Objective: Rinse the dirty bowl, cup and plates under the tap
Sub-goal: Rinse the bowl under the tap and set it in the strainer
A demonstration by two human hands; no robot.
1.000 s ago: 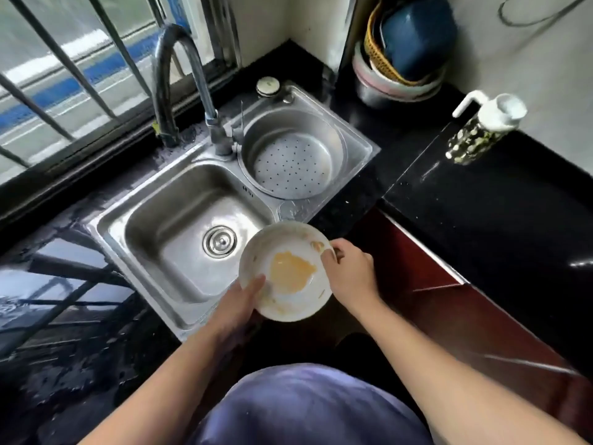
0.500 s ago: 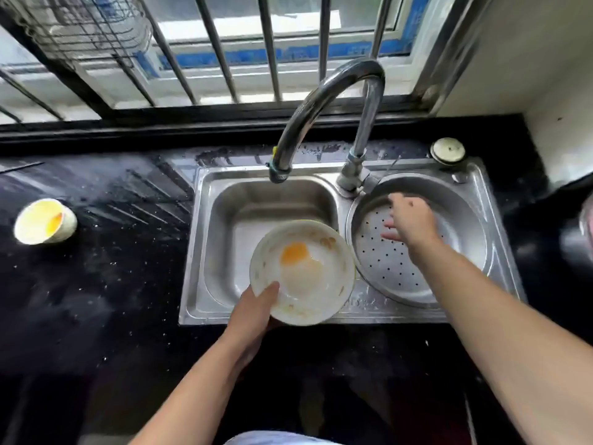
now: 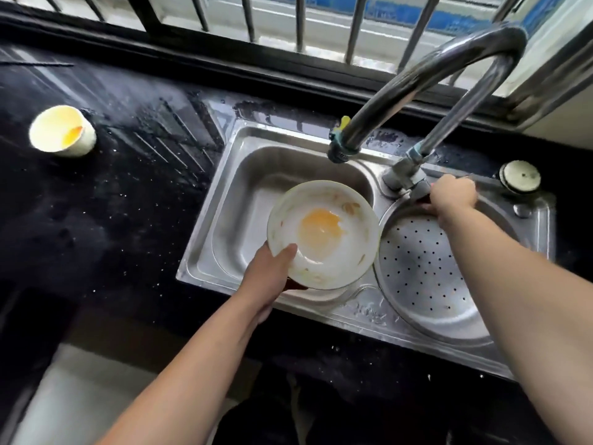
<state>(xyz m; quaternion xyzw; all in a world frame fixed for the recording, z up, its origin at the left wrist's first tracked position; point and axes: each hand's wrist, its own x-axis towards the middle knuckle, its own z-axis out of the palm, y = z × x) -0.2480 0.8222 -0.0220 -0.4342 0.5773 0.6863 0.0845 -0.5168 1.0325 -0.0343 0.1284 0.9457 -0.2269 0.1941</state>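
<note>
Far left on the black counter [image 3: 96,220] stands 1 pale cup [image 3: 62,131], upright, orange residue inside, well apart from the sink [image 3: 205,252]. Next, the left hand [image 3: 272,274] grips the near rim of the dirty bowl [image 3: 322,234], thumb inside, holding it tilted over the left of the sink's 2 basins, near the spout of the tap [image 3: 417,80]. An orange smear sits in the bowl's bottom. Further right, the right hand [image 3: 452,195] curls round the lever [image 3: 420,189] at the tap's base, above the perforated strainer basin [image 3: 426,277].
</note>
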